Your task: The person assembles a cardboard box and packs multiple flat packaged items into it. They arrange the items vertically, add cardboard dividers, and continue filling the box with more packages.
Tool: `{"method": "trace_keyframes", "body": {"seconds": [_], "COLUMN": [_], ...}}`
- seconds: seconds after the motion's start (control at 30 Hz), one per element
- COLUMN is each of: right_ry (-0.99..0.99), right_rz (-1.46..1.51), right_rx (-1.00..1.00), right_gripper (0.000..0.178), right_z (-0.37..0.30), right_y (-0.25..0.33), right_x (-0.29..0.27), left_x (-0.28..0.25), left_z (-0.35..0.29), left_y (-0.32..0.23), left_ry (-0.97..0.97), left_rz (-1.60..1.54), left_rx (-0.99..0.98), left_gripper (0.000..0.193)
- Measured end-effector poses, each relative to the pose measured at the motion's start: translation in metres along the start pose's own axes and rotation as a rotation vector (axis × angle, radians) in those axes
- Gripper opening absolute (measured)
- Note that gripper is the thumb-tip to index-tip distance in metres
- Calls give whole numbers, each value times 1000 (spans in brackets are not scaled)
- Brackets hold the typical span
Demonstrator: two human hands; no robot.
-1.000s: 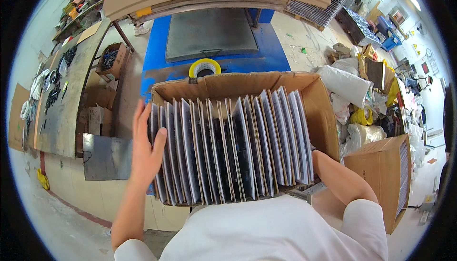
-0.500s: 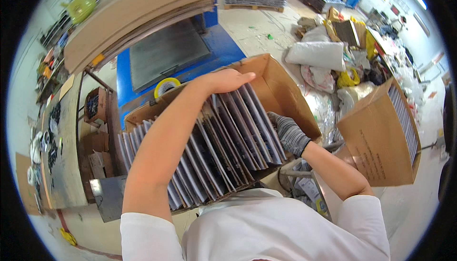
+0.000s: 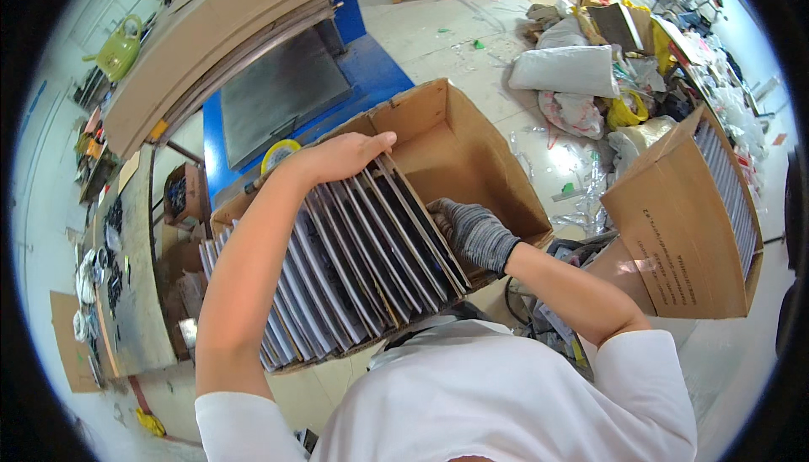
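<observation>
A long row of thin flat panels [image 3: 337,251], dark-faced with pale edges, stands on edge in an open brown cardboard box [image 3: 497,154] in front of me. My left hand [image 3: 352,154] is bare and reaches across the row. It is closed over the far upper edges near the right end, with most of its fingers hidden beneath it. My right hand [image 3: 476,230] wears a grey striped knit glove. Its curled fingers press on the rightmost panel near its near edge. Right of that panel the box's inside wall and bottom show.
A blue machine [image 3: 383,74] with a dark plate stands behind the box, and a tape roll [image 3: 278,155] lies by the rim. Another carton [image 3: 674,235] of panels is at the right. White sacks [image 3: 563,72] lie beyond. A workbench [image 3: 139,293] runs along the left.
The row's right end has shifted left inside the box, leaving a wider gap at the right. Both hands have moved left with it. The whole view has shifted slightly.
</observation>
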State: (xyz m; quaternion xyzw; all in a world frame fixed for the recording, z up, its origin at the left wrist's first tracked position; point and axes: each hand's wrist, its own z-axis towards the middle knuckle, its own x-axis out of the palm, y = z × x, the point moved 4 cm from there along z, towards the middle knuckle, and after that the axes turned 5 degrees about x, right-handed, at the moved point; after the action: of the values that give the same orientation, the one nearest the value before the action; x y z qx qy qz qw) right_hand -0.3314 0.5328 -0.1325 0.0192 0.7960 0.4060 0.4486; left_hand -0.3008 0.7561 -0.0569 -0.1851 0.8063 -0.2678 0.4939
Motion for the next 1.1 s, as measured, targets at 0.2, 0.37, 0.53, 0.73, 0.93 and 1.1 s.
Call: {"method": "trace_keyframes", "body": {"seconds": [0.2,0.37,0.53,0.73,0.93,1.1], "right_ry": [44,14,-58,-154,-117,-329], "right_rz": [28,-84,10,83,-116,-321], "right_rx": [9,-36,-22,-14,137,74], "right_gripper": [31,29,25,25,30,23], "right_z": [1,2,7,6,-5,-51], "right_y": [-3,10,8,-20,15,19], "right_x": [4,0,5,11,-9,-51], "left_x": [-15,3,-9,-4,-13,50], "left_z": [-23,-32,-40,-24,-40,-30], "left_y": [11,23,11,4,-77,-109], "left_ry": [-192,-128,-39,3,-425,-13], "left_rz": [-144,-1,-117,-92,199,717], "left_rx": [-60,-27,-10,93,492,618], "left_gripper": [82,71,76,67,39,26]}}
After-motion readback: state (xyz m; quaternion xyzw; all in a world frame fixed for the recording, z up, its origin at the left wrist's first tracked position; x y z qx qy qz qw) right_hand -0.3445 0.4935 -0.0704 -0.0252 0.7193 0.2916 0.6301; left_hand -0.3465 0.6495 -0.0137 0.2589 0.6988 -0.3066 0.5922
